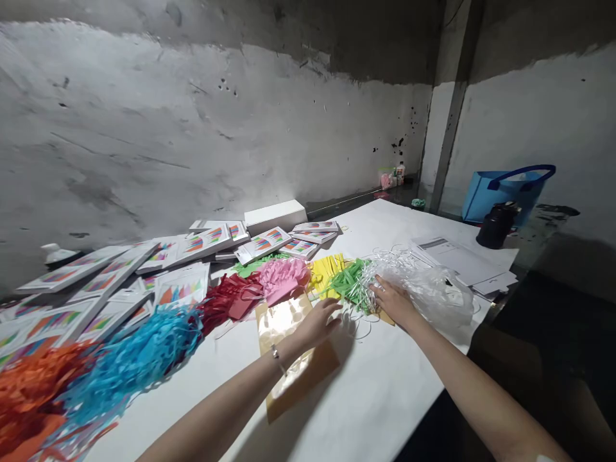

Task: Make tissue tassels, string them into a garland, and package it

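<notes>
A heap of thin white strips [385,266] lies on the white table [366,398], curled and tangled, just right of the green strips [349,282] and against a crumpled clear bag [433,292]. The right hand [392,300] rests on this heap, fingers loosely spread and flat, gripping nothing. The left hand [320,321], a bracelet [278,359] at its wrist, lies open with fingers slightly bent on the far end of a brown envelope [293,359], whose glossy clear window shines. Beyond it, shredded paper sits in soft piles in a row: yellow [327,268], pink [283,277], red [231,301], blue [135,359] and orange [33,391]. Flat white cards [192,247] with coloured fan prints lie scattered behind them, beside a white box [274,216].
</notes>
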Available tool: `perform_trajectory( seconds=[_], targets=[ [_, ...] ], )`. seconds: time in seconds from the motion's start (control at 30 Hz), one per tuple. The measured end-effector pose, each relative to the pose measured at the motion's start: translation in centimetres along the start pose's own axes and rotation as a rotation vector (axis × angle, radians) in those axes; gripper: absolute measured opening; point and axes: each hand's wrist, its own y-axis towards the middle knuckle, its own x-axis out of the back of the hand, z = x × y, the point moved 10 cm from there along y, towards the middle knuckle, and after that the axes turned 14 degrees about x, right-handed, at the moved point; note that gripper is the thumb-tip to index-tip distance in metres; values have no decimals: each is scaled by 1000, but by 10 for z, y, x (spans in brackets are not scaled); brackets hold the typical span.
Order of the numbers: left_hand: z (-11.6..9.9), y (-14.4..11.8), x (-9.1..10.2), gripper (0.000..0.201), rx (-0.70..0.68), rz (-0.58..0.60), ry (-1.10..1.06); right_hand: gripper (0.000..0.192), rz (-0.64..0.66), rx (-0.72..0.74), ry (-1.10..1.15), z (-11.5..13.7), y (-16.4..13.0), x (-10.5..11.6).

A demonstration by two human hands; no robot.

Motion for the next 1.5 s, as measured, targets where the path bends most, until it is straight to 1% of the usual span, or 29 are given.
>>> perform_trajectory(
  seconds=[0.13,0.23,0.3,0.37,0.43,0.5,0.53,0.6,0.7,0.77,0.8,0.83,0.87,0.9,0.93,0.97,1.0,1.03,1.07,1.1,1.2,1.27,1.3,1.37,1.43,1.5],
  targets=[
    [-2,53,-21,38,42,-78,116,34,-13,-79,-67,-17,12,-2],
    [-3,77,-34,37,66,-88,206,33,-17,-172,-107,-33,22,0],
    [0,84,-38,34,80,-82,260,36,-17,-259,-127,-48,26,3],
    [7,85,-36,32,92,-75,300,36,-14,-364,-142,-66,27,8],
    [17,81,-31,33,105,-73,329,35,-8,-463,-151,-82,28,15],
    [27,74,-23,32,111,-73,349,35,-7,-528,-155,-86,34,20],
    [31,70,-19,32,111,-73,355,36,-7,-545,-154,-83,39,22],
    [36,62,-13,30,102,-73,361,37,-2,-549,-144,-63,52,22],
    [37,53,-10,26,68,-63,347,37,18,-489,-101,-14,64,20],
    [35,49,-10,28,39,-60,322,36,21,-418,-60,15,57,26],
    [34,48,-10,31,27,-62,306,35,12,-378,-40,22,49,33],
    [32,47,-10,34,15,-65,290,34,-2,-341,-23,24,38,44],
    [31,47,-9,37,2,-70,274,31,-27,-315,-15,21,24,57],
    [29,46,-9,39,-10,-74,259,30,-58,-307,-18,12,8,72],
    [26,46,-9,41,-24,-80,245,35,-87,-318,-27,0,-8,84],
    [22,46,-9,42,-40,-85,232,39,-105,-343,-33,-12,-24,93],
    [16,46,-9,43,-59,-89,218,40,-104,-365,-31,-22,-37,94],
    [8,45,-9,44,-80,-93,205,38,-85,-369,-17,-25,-45,89],
    [-2,44,-10,45,-106,-95,191,35,-53,-347,8,-20,-49,77],
    [-13,43,-12,45,-138,-92,178,33,-20,-306,35,-8,-49,61],
    [-54,36,-26,47,-287,-27,153,36,54,-147,102,51,-36,7],
    [-73,32,-39,41,-374,41,148,32,69,-68,137,84,-28,-16],
    [-76,33,-44,35,-386,62,149,31,70,-34,154,94,-26,-21],
    [-68,40,-48,29,-339,61,154,30,60,18,182,99,-26,-20],
    [-50,48,-46,29,-245,24,164,30,36,23,190,88,-30,-11],
    [-36,53,-44,25,-179,-3,173,29,5,-22,170,66,-34,0]
  ],
)
